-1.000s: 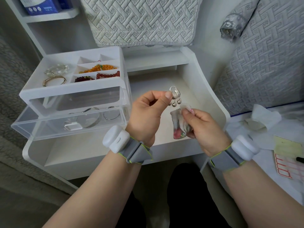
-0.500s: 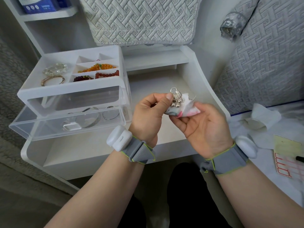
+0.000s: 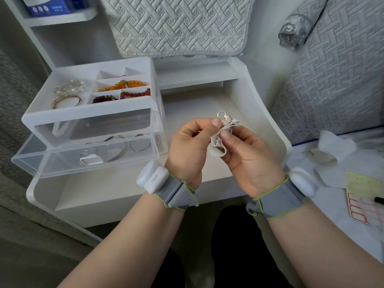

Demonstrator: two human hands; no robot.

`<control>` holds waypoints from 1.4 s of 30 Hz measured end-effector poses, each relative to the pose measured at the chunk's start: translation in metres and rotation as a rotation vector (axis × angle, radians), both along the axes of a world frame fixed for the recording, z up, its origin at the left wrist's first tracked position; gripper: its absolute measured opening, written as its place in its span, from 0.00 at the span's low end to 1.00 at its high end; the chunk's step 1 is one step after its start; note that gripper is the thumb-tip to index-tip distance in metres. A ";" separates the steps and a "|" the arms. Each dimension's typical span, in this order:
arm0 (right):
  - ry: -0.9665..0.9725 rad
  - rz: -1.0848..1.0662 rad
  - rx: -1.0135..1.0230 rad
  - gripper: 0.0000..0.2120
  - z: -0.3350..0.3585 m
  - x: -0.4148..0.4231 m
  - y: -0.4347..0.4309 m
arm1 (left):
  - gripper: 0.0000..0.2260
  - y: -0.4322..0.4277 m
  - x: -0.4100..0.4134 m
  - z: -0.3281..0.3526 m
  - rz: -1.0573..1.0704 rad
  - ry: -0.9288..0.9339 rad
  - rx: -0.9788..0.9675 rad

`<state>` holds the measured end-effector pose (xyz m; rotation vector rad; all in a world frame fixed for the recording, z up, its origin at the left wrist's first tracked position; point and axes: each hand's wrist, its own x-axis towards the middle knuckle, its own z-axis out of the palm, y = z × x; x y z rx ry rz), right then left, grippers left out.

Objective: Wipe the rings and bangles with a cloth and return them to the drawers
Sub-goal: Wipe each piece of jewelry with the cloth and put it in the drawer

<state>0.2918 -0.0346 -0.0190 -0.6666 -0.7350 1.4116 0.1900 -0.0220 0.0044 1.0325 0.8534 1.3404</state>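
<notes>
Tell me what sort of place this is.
Probably a bedroom, by the bed: quilted bedspread, quilted pillow, and a white bedside table carrying a jewellery box. Left hand pinches a silver ring, right hand a cloth.

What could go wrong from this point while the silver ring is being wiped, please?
1. The silver ring is only pinched by the left hand; rubbing with the cloth in the right hand might flick it loose.
2. Its small charms could snag in the cloth folds.
3. The clear drawer stands pulled out and could get knocked.
</notes>
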 end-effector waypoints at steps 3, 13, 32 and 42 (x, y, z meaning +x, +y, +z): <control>-0.121 -0.043 0.005 0.10 -0.001 0.001 0.000 | 0.06 -0.001 -0.001 0.001 -0.029 0.036 0.023; -0.263 -0.011 0.027 0.04 -0.001 0.003 0.000 | 0.06 -0.002 -0.003 0.003 -0.007 0.174 0.090; -0.380 -0.074 0.080 0.16 -0.008 0.026 0.007 | 0.09 0.005 -0.011 0.007 0.086 0.166 0.089; -0.725 -0.196 0.227 0.09 0.011 0.013 0.005 | 0.06 0.003 -0.012 -0.002 0.016 0.256 0.139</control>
